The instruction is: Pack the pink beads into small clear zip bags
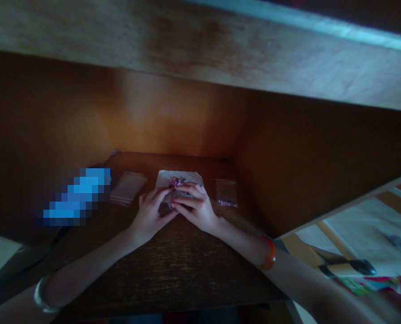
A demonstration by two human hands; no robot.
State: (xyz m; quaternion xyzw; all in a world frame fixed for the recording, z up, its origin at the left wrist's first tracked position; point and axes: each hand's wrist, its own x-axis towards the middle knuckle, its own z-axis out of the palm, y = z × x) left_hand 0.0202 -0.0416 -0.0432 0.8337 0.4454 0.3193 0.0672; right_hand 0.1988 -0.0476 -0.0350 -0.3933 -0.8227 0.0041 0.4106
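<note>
we look down into a dim wooden compartment, with our two bare hands near the middle; directions are taken from where our fingertips meet, with twelve o'clock pointing away from us. our left hand (151,213) comes in from eight o'clock, thumb and fingers curved around what looks like a small clear bag (165,207) with a pinkish edge, and it grips that bag. our right hand (198,206) comes in from four o'clock, its bent fingertips touching the bag's edge and lying close by some beads; its thumb is hidden, so we cannot tell whether it is pinching anything.

the pink beads (176,182) sit in a cluster at twelve o'clock, just past our fingertips, on a whitish sheet (164,177). at ten o'clock, apart from our left hand, lies a stack of flat clear bags (128,185). at three o'clock, just beside our right hand, another clear bag (227,191) lies flat, with pinkish beads along its near end. at nine o'clock, farther off, is a blue shape (77,198), too pixelated to identify.

a pale bracelet (41,294) circles our left forearm; an orange band (271,253) circles the right. the dark wooden surface (173,265) beneath is streaked with wear.
</note>
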